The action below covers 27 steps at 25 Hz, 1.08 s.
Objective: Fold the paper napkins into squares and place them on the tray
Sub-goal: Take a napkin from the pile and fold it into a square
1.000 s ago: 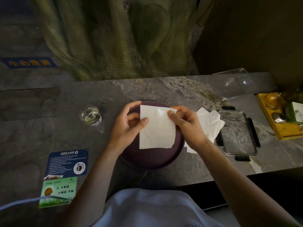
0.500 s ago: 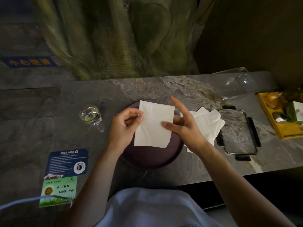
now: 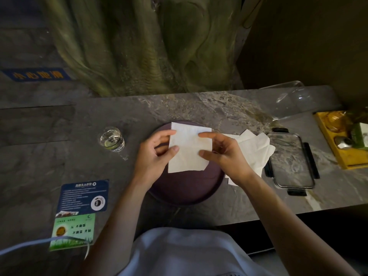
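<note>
The left hand (image 3: 156, 156) pinches the napkin (image 3: 189, 150) by its left edge, the right hand (image 3: 226, 158) by its right edge, over the far half of the tray (image 3: 185, 191); thin, limp and easily torn, it likely wants light pinches at opposite edges.

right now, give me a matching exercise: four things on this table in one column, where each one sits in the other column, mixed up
Things:
1. folded napkin
2. glass
3. loose napkins
4. clear lid

Places:
A. flat on the table, farthest right of the four
B. pinched by the left hand and right hand above the purple tray
C. left of the tray, apart from it
D. heaped between the tray and the lid

Pairs: 1-B, 2-C, 3-D, 4-A
</note>
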Available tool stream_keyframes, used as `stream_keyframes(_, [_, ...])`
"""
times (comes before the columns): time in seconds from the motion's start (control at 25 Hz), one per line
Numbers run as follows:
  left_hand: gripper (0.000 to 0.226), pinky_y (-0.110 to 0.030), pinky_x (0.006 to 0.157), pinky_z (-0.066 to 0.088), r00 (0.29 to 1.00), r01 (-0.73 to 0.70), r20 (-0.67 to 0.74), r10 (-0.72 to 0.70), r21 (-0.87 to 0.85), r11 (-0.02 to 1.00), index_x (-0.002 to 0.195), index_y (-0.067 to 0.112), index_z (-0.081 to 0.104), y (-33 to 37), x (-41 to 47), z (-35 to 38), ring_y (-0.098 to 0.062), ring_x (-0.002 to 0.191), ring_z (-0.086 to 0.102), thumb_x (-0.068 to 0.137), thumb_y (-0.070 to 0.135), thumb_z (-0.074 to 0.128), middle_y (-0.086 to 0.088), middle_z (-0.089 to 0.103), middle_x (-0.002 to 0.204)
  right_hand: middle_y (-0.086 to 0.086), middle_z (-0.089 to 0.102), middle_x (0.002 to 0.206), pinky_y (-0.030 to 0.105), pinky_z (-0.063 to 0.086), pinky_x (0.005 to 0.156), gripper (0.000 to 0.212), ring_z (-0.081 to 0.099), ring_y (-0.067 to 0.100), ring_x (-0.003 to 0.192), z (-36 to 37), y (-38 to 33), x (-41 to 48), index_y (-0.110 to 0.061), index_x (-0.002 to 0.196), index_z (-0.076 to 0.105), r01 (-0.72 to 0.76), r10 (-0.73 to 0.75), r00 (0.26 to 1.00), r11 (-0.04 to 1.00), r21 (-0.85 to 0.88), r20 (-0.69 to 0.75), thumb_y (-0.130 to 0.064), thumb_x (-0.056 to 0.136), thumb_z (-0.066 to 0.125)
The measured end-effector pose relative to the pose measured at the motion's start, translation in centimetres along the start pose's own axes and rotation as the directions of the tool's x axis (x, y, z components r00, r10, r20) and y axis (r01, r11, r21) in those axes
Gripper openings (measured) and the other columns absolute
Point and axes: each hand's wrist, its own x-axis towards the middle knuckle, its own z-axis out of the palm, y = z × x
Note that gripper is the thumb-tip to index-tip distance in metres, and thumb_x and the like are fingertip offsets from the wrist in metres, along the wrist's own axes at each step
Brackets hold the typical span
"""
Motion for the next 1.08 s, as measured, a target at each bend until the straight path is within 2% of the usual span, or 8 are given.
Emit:
stream_keyframes(0.08, [0.028, -0.018, 0.075, 0.052, 1.0, -0.02, -0.014, 0.02, 0.023, 1.0, 0.108, 0.014, 0.068, -0.2, 0.1, -0.1, -0.006, 0.085, 0.068, 0.082, 0.002, 0.071, -0.002, 0.071, 0.101, 0.013, 0.062, 0.079, 0.034, 0.049, 0.076, 0.038, 0.057, 0.023, 0.077, -0.1, 0.2, 0.2, -0.007, 0.116, 0.065, 0.003, -0.003, 1.0, 1.0, 0.01, -0.018, 0.006, 0.081, 0.071])
stream_keyframes(0.16, [0.024, -0.018, 0.074, 0.052, 0.999, -0.03, -0.022, 0.031, 0.031, 0.999, 0.102, 0.015, 0.069, -0.3, 0.2, -0.2, -0.007, 0.082, 0.068, 0.082, 0.003, 0.072, -0.005, 0.073, 0.095, 0.015, 0.051, 0.077, 0.036, 0.044, 0.073, 0.034, 0.048, 0.025, 0.074, -0.1, 0.4, 0.3, -0.008, 0.114, 0.066, 0.014, -0.013, 1.0, 1.0, 0.014, -0.025, 0.001, 0.082, 0.071])
stream_keyframes(0.32, [0.027, -0.019, 0.076, 0.054, 1.0, -0.031, 0.0, 0.031, 0.048, 0.998, 0.101, 0.021, 0.07, -0.2, 0.2, -0.3, -0.009, 0.083, 0.069, 0.08, 0.005, 0.074, 0.002, 0.074, 0.095, 0.006, 0.06, 0.073, 0.025, 0.049, 0.07, 0.031, 0.057, 0.011, 0.069, 0.0, 0.2, 0.3, -0.005, 0.112, 0.066, 0.009, -0.01, 0.997, 1.0, -0.015, -0.071, 0.004, 0.083, 0.07])
stream_keyframes(0.56, [0.033, -0.019, 0.079, 0.054, 0.999, -0.03, 0.014, 0.029, 0.1, 0.994, 0.107, 0.022, 0.068, 0.0, 0.4, -0.7, -0.008, 0.087, 0.071, 0.079, 0.005, 0.076, 0.005, 0.074, 0.096, 0.013, 0.061, 0.081, 0.028, 0.054, 0.079, 0.04, 0.062, 0.016, 0.075, 0.1, 0.0, 0.6, -0.014, 0.111, 0.067, -0.008, 0.003, 0.999, 0.995, -0.099, -0.046, 0.005, 0.077, 0.075])
stream_keyframes(0.68, [0.034, -0.016, 0.08, 0.053, 0.998, -0.055, 0.025, 0.052, 0.165, 0.985, 0.105, 0.022, 0.068, 0.2, 0.7, -0.9, -0.005, 0.087, 0.07, 0.077, 0.006, 0.077, 0.008, 0.073, 0.098, 0.004, 0.063, 0.077, 0.032, 0.056, 0.08, 0.032, 0.064, 0.016, 0.074, 0.2, -0.2, 0.8, -0.022, 0.101, 0.07, 0.029, -0.043, 0.997, 0.98, -0.194, -0.069, 0.0, 0.079, 0.076])
stream_keyframes(0.8, [0.029, -0.013, 0.078, 0.05, 0.995, -0.095, 0.031, 0.09, 0.242, 0.966, 0.102, 0.021, 0.07, 0.1, 0.9, -1.1, 0.0, 0.083, 0.068, 0.078, 0.007, 0.077, 0.011, 0.073, 0.096, 0.012, 0.07, 0.085, 0.036, 0.056, 0.078, 0.022, 0.068, 0.028, 0.078, 0.2, -0.1, 1.0, -0.021, 0.096, 0.072, 0.055, -0.084, 0.992, 0.96, -0.276, -0.094, -0.006, 0.081, 0.076])
stream_keyframes(0.96, [0.012, -0.015, 0.075, 0.05, 0.99, -0.139, 0.017, 0.141, 0.32, 0.937, 0.092, 0.022, 0.071, -0.3, 1.2, -1.2, -0.003, 0.081, 0.067, 0.082, 0.015, 0.074, 0.007, 0.068, 0.092, 0.0, 0.057, 0.082, 0.021, 0.048, 0.071, 0.014, 0.057, 0.009, 0.072, 0.3, -0.4, 1.0, -0.026, 0.085, 0.072, 0.076, -0.121, 0.987, 0.935, -0.347, -0.11, -0.013, 0.082, 0.076])
stream_keyframes(1.08, [0.005, -0.017, 0.079, 0.049, 0.993, -0.118, 0.009, 0.121, 0.281, 0.952, 0.091, 0.018, 0.068, -0.6, 1.3, -1.1, -0.006, 0.088, 0.066, 0.087, 0.016, 0.069, 0.004, 0.064, 0.097, 0.005, 0.055, 0.085, 0.025, 0.051, 0.071, 0.014, 0.058, 0.01, 0.075, 0.2, -0.5, 1.2, -0.024, 0.079, 0.068, 0.052, -0.091, 0.989, 0.952, -0.301, -0.116, -0.013, 0.084, 0.074])
